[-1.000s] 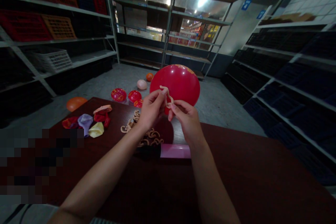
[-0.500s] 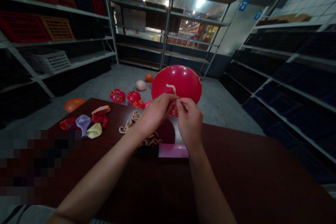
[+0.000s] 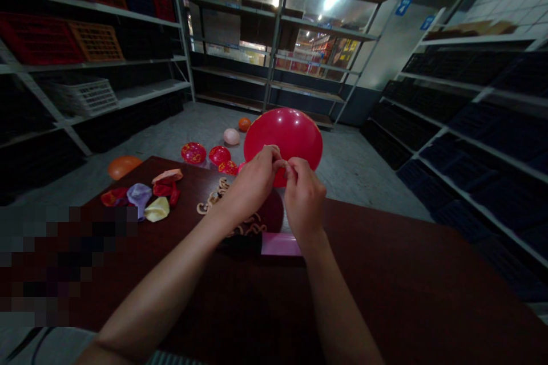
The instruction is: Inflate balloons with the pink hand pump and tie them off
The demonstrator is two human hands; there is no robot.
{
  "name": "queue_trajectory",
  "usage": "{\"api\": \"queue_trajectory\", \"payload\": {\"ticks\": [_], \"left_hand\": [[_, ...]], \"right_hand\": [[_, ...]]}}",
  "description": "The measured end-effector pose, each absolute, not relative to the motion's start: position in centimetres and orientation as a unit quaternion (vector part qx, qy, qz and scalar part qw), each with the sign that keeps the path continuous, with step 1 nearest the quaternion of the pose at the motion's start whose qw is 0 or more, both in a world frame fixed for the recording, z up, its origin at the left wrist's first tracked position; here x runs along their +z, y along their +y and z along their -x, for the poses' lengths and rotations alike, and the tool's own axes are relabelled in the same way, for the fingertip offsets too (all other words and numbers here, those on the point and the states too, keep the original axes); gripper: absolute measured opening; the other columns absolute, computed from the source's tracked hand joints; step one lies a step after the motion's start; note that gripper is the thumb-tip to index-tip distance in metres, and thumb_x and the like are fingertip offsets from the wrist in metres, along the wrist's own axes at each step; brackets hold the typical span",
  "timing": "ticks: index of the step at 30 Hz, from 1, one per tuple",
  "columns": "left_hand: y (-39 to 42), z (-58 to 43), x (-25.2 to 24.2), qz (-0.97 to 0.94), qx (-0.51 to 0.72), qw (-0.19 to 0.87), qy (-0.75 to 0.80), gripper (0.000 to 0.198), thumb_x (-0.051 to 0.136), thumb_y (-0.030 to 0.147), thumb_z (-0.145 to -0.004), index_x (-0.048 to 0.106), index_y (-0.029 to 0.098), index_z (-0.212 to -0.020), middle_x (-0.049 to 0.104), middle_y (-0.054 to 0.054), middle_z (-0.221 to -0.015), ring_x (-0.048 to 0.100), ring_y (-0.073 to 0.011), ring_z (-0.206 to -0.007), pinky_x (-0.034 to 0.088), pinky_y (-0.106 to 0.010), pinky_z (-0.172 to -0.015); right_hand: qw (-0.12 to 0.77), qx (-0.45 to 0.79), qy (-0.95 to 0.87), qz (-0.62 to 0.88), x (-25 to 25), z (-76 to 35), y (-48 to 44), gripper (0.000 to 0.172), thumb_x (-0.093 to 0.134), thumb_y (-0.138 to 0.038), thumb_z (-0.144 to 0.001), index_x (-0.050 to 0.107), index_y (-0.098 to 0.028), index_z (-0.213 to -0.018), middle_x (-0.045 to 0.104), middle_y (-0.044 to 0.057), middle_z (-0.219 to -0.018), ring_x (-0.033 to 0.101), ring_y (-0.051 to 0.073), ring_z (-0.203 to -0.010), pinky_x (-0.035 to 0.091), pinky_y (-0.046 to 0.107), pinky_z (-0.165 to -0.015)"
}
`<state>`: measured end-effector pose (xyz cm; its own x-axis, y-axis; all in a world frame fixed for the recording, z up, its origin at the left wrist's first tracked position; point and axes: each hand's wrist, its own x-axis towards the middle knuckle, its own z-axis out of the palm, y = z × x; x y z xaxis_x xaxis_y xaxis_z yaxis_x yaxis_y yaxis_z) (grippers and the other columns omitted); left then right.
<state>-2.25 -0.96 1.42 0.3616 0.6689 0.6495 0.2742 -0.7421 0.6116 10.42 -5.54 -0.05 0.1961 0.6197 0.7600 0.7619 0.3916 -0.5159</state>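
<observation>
An inflated red balloon point(image 3: 283, 132) sits at the centre of the frame, held just above the far edge of a dark reddish-brown table point(image 3: 419, 296). The left hand point(image 3: 252, 182) and the right hand point(image 3: 303, 198) meet at its lower end, fingertips closed together and pinching the neck of the balloon, which is mostly hidden between them. Below the wrists a pink tube point(image 3: 280, 244) with a black end lies flat on the table, and just beside the left hand is a scatter of curled beige strips point(image 3: 209, 202). Further left on the table is a small heap of deflated balloons point(image 3: 143, 199) in red, lilac, yellow and peach. On the grey floor beyond the table lie more inflated balloons: an orange balloon point(image 3: 123, 166) at the left, two red patterned balloons point(image 3: 193, 153), and a pale pink balloon point(image 3: 232, 136) further back. Metal shelves point(image 3: 274, 40) line the room. Those in the upper left carry red, orange and white plastic crates point(image 3: 96, 41). Small blue signs point(image 3: 402, 7) hang on the shelving at the upper right, and their writing is too small to read.
</observation>
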Motion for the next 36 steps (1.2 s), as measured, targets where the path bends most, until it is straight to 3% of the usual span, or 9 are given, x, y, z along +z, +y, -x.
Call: {"api": "queue_trajectory", "payload": {"ticks": [4,9,15,19,21,24,28,33,36], "left_hand": [[-0.5,3.2,1.5,-0.795,0.466,0.286,0.262,0.010,0.047,0.022,-0.103,0.052,0.018,-0.095,0.061,-0.004,-0.091,0.057,-0.0174,-0.081,0.043,-0.031,-0.073],[-0.2,3.6,1.4,-0.788,0.462,0.328,0.239,0.013,0.046,0.025,-0.104,0.051,0.018,-0.094,0.059,-0.005,-0.095,0.056,-0.0182,-0.087,0.043,-0.033,-0.081],[-1.1,2.6,1.7,-0.776,0.512,0.292,0.224,0.006,0.051,0.017,-0.101,0.048,0.019,-0.096,0.061,-0.005,-0.098,0.058,-0.0161,-0.086,0.045,-0.031,-0.080],[-1.4,2.6,2.0,-0.766,0.548,0.268,0.203,0.014,0.055,0.016,-0.100,0.047,0.019,-0.112,0.062,-0.006,-0.099,0.059,-0.0148,-0.080,0.047,-0.028,-0.073],[-1.6,2.9,2.2,-0.771,0.549,0.252,0.200,0.013,0.052,0.019,-0.103,0.051,0.019,-0.116,0.065,-0.008,-0.103,0.063,-0.0162,-0.088,0.049,-0.029,-0.080],[-1.9,3.3,2.6,-0.783,0.545,0.234,0.187,0.013,0.050,0.023,-0.105,0.056,0.019,-0.116,0.068,-0.011,-0.115,0.065,-0.0187,-0.103,0.049,-0.032,-0.091],[-2.4,3.7,3.0,-0.805,0.529,0.204,0.176,0.014,0.060,0.021,-0.101,0.060,0.019,-0.115,0.071,-0.008,-0.102,0.066,-0.0161,-0.082,0.051,-0.027,-0.076],[-2.4,4.2,3.5,-0.823,0.537,0.133,0.130,0.012,0.065,0.016,-0.098,0.070,0.020,-0.108,0.073,-0.007,-0.101,0.067,-0.0177,-0.088,0.051,-0.029,-0.081],[-2.2,4.2,3.5,-0.810,0.554,0.140,0.132,0.010,0.065,0.018,-0.099,0.073,0.021,-0.105,0.073,-0.005,-0.092,0.066,-0.0172,-0.081,0.051,-0.029,-0.076]], "right_hand": [[0.520,-0.060,-0.669,0.528,0.2,-10.9,-5.6,0.022,0.048,-0.031,-0.101,0.070,-0.026,-0.097,0.073,0.005,-0.089,0.065,0.020,-0.083,0.047,0.036,-0.085],[0.550,-0.031,-0.657,0.515,0.6,-10.6,-5.9,0.020,0.052,-0.031,-0.100,0.071,-0.026,-0.101,0.076,0.005,-0.099,0.068,0.020,-0.087,0.048,0.037,-0.087],[0.597,0.063,-0.606,0.522,1.1,-10.6,-5.9,0.013,0.056,-0.032,-0.095,0.066,-0.024,-0.092,0.072,0.002,-0.085,0.063,0.016,-0.076,0.048,0.033,-0.075],[0.632,0.196,-0.581,0.474,1.4,-10.7,-5.9,0.012,0.058,-0.034,-0.092,0.065,-0.024,-0.090,0.063,-0.003,-0.068,0.058,0.013,-0.064,0.046,0.030,-0.064],[0.643,0.262,-0.563,0.449,1.6,-10.7,-5.9,0.013,0.059,-0.035,-0.090,0.065,-0.024,-0.089,0.060,-0.004,-0.064,0.056,0.012,-0.060,0.044,0.029,-0.060],[0.649,0.314,-0.537,0.438,1.8,-10.9,-6.0,0.014,0.062,-0.037,-0.087,0.067,-0.025,-0.090,0.060,-0.003,-0.064,0.054,0.012,-0.059,0.041,0.029,-0.055],[0.655,0.362,-0.505,0.429,1.9,-11.3,-6.1,0.018,0.066,-0.040,-0.081,0.071,-0.026,-0.091,0.063,-0.001,-0.069,0.053,0.013,-0.061,0.043,0.030,-0.055],[0.656,0.415,-0.475,0.415,2.1,-11.1,-6.5,0.019,0.069,-0.040,-0.079,0.074,-0.026,-0.090,0.065,0.002,-0.073,0.056,0.015,-0.067,0.047,0.032,-0.060],[0.662,0.400,-0.480,0.415,2.3,-10.7,-6.8,0.019,0.069,-0.040,-0.079,0.074,-0.027,-0.091,0.063,0.000,-0.070,0.053,0.014,-0.064,0.045,0.031,-0.059]]}}
